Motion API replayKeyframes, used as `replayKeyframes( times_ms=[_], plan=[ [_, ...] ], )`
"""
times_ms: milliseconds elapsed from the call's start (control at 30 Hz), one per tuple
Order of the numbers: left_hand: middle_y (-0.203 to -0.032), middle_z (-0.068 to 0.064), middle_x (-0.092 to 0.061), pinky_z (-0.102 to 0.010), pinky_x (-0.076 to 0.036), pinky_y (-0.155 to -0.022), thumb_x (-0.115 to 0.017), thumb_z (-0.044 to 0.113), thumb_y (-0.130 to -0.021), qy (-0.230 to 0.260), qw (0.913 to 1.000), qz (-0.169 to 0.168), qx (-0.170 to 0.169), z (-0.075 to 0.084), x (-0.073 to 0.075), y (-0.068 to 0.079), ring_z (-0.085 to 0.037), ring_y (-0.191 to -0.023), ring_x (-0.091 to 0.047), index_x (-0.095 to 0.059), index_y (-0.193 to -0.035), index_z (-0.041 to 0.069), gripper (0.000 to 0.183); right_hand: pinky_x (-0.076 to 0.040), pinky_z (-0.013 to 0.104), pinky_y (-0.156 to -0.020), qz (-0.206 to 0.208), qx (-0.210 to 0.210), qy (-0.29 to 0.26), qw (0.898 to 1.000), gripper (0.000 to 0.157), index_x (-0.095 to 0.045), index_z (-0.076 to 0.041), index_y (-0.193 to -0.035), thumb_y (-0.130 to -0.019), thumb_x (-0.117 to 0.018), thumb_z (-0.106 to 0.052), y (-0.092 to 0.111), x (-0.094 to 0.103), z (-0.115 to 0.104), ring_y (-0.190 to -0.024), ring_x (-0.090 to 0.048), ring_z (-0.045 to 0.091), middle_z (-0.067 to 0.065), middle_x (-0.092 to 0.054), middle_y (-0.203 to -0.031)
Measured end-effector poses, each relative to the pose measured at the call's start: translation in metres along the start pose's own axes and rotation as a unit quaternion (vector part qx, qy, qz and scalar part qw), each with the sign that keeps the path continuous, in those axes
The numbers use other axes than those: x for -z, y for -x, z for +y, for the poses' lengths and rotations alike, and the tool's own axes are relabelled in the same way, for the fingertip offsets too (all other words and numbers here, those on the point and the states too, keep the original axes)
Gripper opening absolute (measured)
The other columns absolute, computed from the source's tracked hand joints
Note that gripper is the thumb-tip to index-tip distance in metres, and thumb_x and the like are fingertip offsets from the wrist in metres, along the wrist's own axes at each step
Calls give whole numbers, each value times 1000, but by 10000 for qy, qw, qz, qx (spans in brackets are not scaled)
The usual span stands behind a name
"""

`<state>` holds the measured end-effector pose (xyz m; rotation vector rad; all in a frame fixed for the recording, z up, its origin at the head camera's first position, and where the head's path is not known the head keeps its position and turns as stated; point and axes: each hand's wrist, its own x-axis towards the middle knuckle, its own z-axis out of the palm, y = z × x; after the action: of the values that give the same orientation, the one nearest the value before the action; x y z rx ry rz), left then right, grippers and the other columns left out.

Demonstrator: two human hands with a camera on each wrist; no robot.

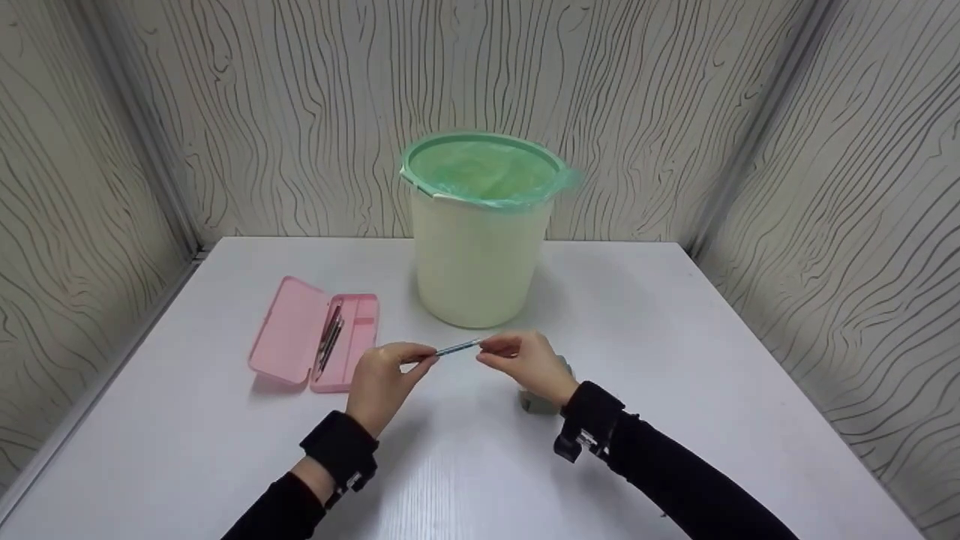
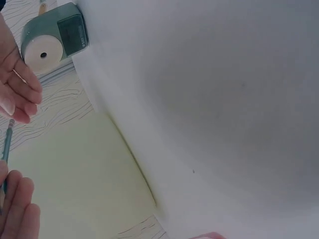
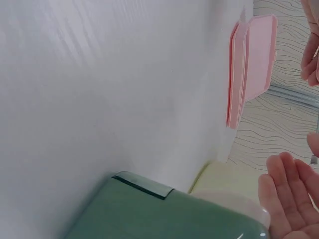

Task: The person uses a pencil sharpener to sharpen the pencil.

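My left hand (image 1: 384, 375) pinches a slim blue-green pencil (image 1: 457, 348) between thumb and fingers above the table. The pencil slants up toward my right hand (image 1: 529, 364), whose fingertips are right at its far end with thumb and fingers parted. In the left wrist view a small gap shows between that pencil end and the right fingers. Beneath the right wrist stands a green pencil sharpener (image 2: 72, 32) with a white round face and a dark hole, mostly hidden by the hand in the head view.
An open pink pencil case (image 1: 289, 330) lies on the left, with several pencils (image 1: 330, 337) inside. Behind the hands stands a tall pale bin (image 1: 480, 262) with a green rim and a liner. Patterned walls (image 1: 480, 67) enclose the white table (image 1: 637, 300).
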<state>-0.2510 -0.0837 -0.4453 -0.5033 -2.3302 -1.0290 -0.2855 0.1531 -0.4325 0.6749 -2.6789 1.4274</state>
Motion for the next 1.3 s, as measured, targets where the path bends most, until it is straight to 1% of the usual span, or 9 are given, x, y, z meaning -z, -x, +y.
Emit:
replayKeyframes(
  times_ms=[100,200,333,467,600,800,1000,1133,1300],
  plan=[
    [-91,-3,-82,-35,-63,-80,-81,8,-86,-177,9998,123,39,-1,1,1,-14,-85,-78,-82,-97,10,11,-62,34,-86,-144,-83,-76,9998,25,-77,2,-109,-95,-74,-19,-2,-4,-4,-97,-77,28,18,-80,-103],
    [-91,-3,-82,-35,-63,-80,-81,8,-86,-256,9993,246,83,-2,1,1,-14,-84,-78,-82,-97,10,11,-61,33,-90,-301,-479,-766,9955,28,-76,4,-113,-97,-71,-19,-5,-10,-8,-99,-76,22,21,-78,-108],
    [-90,-4,-82,-34,-63,-78,-81,8,-86,-294,9991,307,60,-3,1,2,-15,-83,-78,-82,-96,9,10,-60,33,-95,-361,-1129,-1960,9734,33,-71,8,-120,-100,-67,-18,-9,-19,-11,-100,-76,16,23,-76,-114],
    [-89,-5,-82,-34,-62,-76,-81,7,-85,-305,9990,324,-33,-5,1,3,-15,-82,-78,-82,-95,7,10,-60,33,-94,-222,-1619,-2687,9493,35,-67,10,-123,-101,-65,-17,-11,-30,-13,-97,-76,14,20,-78,-112],
    [-87,-4,-81,-32,-62,-73,-82,7,-85,-392,9987,281,-139,-6,0,5,-14,-79,-77,-82,-94,8,9,-61,31,-91,57,-1964,-3118,9296,32,-66,12,-121,-100,-66,-12,-15,-40,-17,-92,-76,13,16,-79,-105],
    [-84,-4,-81,-32,-61,-70,-82,7,-84,-540,9979,196,-314,-7,0,7,-13,-76,-76,-82,-93,8,9,-62,29,-87,393,-2235,-3457,9105,30,-67,11,-121,-100,-65,-10,-21,-51,-23,-86,-76,11,11,-80,-99],
    [-83,-3,-80,-34,-61,-72,-84,9,-83,-770,9968,78,-213,-12,0,8,-14,-77,-77,-81,-93,8,11,-62,29,-86,493,-2396,-3781,8929,35,-63,15,-125,-98,-64,-7,-32,-62,-27,-84,-75,12,10,-79,-95],
    [-84,-4,-81,-35,-61,-73,-84,13,-84,-765,9970,-121,-6,-14,5,6,-15,-78,-77,-82,-94,8,12,-63,28,-84,467,-2405,-3672,8973,35,-63,16,-124,-97,-64,-6,-42,-68,-28,-81,-74,12,6,-76,-86],
    [-87,-8,-81,-39,-62,-75,-81,19,-88,-672,9959,-322,514,-21,24,-4,-20,-81,-77,-82,-96,6,15,-63,29,-82,245,-2325,-3028,9239,29,-68,12,-116,-94,-67,-6,-58,-76,-32,-74,-72,10,6,-77,-83]
  ],
)
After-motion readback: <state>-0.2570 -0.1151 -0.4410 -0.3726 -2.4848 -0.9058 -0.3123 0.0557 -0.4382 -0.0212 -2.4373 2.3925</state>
